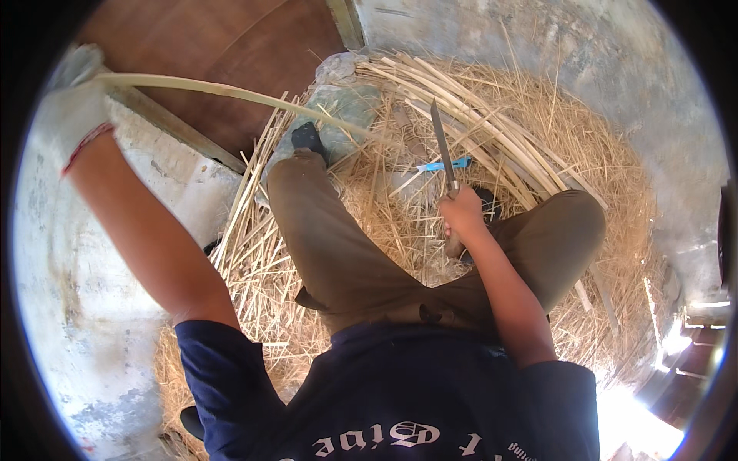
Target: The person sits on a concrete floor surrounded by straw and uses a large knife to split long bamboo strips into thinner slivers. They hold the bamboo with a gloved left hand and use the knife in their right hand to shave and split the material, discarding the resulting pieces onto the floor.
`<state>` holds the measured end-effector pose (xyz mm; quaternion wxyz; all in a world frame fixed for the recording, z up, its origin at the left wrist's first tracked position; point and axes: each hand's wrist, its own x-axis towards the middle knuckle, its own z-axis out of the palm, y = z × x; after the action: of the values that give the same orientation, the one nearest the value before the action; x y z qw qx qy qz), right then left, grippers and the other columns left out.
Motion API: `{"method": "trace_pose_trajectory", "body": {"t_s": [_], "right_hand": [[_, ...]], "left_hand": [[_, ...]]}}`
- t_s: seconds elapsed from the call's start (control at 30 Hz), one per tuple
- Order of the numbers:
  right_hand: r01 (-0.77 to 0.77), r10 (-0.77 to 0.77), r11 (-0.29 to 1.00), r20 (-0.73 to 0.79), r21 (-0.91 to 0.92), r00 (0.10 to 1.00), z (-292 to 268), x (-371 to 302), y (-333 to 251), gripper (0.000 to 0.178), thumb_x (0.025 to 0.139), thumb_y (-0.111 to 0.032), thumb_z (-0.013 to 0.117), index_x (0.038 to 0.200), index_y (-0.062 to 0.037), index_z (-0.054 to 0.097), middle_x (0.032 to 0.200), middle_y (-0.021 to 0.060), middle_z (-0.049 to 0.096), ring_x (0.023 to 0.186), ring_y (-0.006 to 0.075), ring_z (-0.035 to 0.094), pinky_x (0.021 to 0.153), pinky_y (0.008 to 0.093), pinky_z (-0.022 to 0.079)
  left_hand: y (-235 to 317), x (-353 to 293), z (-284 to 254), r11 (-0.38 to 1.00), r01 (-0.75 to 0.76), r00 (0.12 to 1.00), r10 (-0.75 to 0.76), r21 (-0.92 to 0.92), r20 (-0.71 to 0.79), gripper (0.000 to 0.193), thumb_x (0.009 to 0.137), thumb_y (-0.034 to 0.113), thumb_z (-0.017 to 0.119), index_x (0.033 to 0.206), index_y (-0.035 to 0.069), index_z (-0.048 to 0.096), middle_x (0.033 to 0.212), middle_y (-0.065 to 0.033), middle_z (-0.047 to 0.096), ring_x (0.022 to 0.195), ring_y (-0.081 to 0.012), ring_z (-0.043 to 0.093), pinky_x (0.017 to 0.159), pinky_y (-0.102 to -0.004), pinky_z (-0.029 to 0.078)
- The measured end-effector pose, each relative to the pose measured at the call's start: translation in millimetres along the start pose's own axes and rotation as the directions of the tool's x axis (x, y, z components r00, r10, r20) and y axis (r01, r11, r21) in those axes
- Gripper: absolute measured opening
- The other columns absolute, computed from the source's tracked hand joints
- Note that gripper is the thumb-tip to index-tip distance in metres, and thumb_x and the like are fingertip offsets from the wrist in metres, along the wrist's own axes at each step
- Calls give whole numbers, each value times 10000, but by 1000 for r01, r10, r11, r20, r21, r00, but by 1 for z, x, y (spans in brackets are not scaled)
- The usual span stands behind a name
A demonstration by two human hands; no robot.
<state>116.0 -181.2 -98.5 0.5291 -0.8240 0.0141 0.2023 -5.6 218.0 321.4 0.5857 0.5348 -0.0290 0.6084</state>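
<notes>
1. Pale, long, thin strip of bamboo-like material [231, 91] arches through the air, left of the long steel knife with the brownish handle [442, 142]; its end nearer the knife is blurred, and from where I stand I cannot tell whether it touches the blade.
2. Well to the knife's left, the left hand in a white glove with a red-edged cuff [73, 111] is raised, closed on the strip's other end; blur hides the separate fingers.
3. At the knife's lower end, the bare right hand [462, 213] has its fingers wrapped around the handle, the blade pointing up and away from the seated person.
4. Just behind the blade, a slim, bright blue tool [463, 162] lies crosswise.
5. To the knife's right, a loose sheaf of pale, flat strips [507, 134] rests on dry, golden, straw-like shavings [607, 165].
6. Bent legs in brownish-olive trousers [327, 230] flank the knife on both sides.
7. Beyond the knife, farther right, curves a mottled grey wall [615, 69].
</notes>
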Motion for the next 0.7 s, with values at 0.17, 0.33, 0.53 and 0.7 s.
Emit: {"method": "trace_pose_trajectory", "body": {"t_s": [0.17,0.33,0.53,0.7], "right_hand": [[53,-56,997,55,53,997,2,-15,-11,220,882,-81,622,1028,71,557,765,197,646,480,287,640,428,421,509],[11,-29,995,188,100,982,7,-30,-12,233,901,-95,615,1049,62,528,704,161,620,430,257,592,403,404,484],[26,-25,1000,295,0,955,8,-44,-21,293,904,-108,607,1107,86,525,722,176,639,458,284,619,437,414,492],[490,-445,844,226,-217,867,20,-59,-22,267,902,-111,618,1073,70,523,756,270,658,650,436,677,605,497,535]], "left_hand": [[-71,-62,61,989,148,989,-149,28,22,458,994,529,543,905,79,545,779,-84,529,688,-295,540,677,-447,507],[-136,-118,100,953,300,936,-301,-31,-185,400,898,435,736,775,137,501,665,-38,509,574,-237,524,516,-397,366],[-144,-109,101,899,407,913,-408,-164,27,375,970,447,645,740,196,489,606,-4,466,497,-203,475,447,-357,323],[-148,-112,104,867,449,894,-435,-216,112,517,974,550,642,622,275,382,508,62,339,401,-136,357,386,-308,237]]}}
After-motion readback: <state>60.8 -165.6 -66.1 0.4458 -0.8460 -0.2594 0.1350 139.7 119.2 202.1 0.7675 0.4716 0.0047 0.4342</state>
